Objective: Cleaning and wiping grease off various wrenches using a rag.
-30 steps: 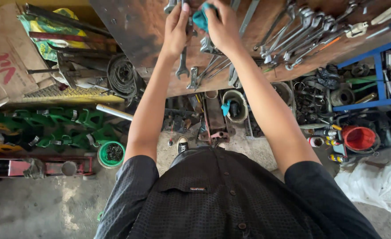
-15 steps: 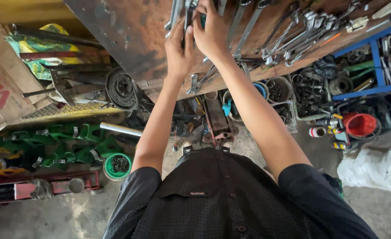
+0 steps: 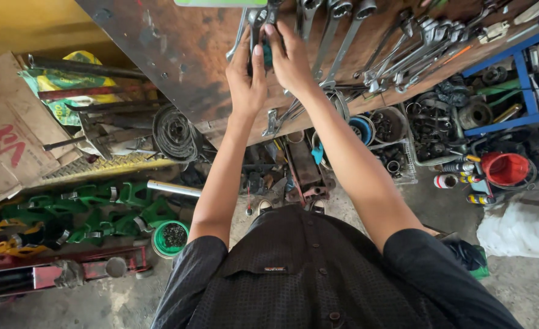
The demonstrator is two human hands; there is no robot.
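Both hands sit higher on the board than half a second ago, and the teal bit that used to poke out above the right hand is now mostly buried between the two hands.

Biggest thing first: the rusty tool board (image 3: pixel 178 55) fills the space behind the hands, with a row of hanging wrenches (image 3: pixel 403 49) off to the right of the right hand. Below the forearms there's a green bucket (image 3: pixel 170 236) near the left elbow and a red tub (image 3: pixel 504 168) well off to the right.

The left hand (image 3: pixel 245 79) is curled, thumb up, pinching the shank of a spanner (image 3: pixel 254 24) that hangs touching the board just above it. The right hand (image 3: pixel 290 58) is closed around a small teal object (image 3: pixel 268 55), fingertips pressed against the same spanner. Can't tell what the teal thing actually is, maybe a rag or a grip.

Looks like he's mid-way through working on that one spanner, wiping or hanging it. Next move probably needs a steady left-hand hold while the right shifts along the shank.

The spanner itself is plain grey steel, ring-ended, a bit dull.
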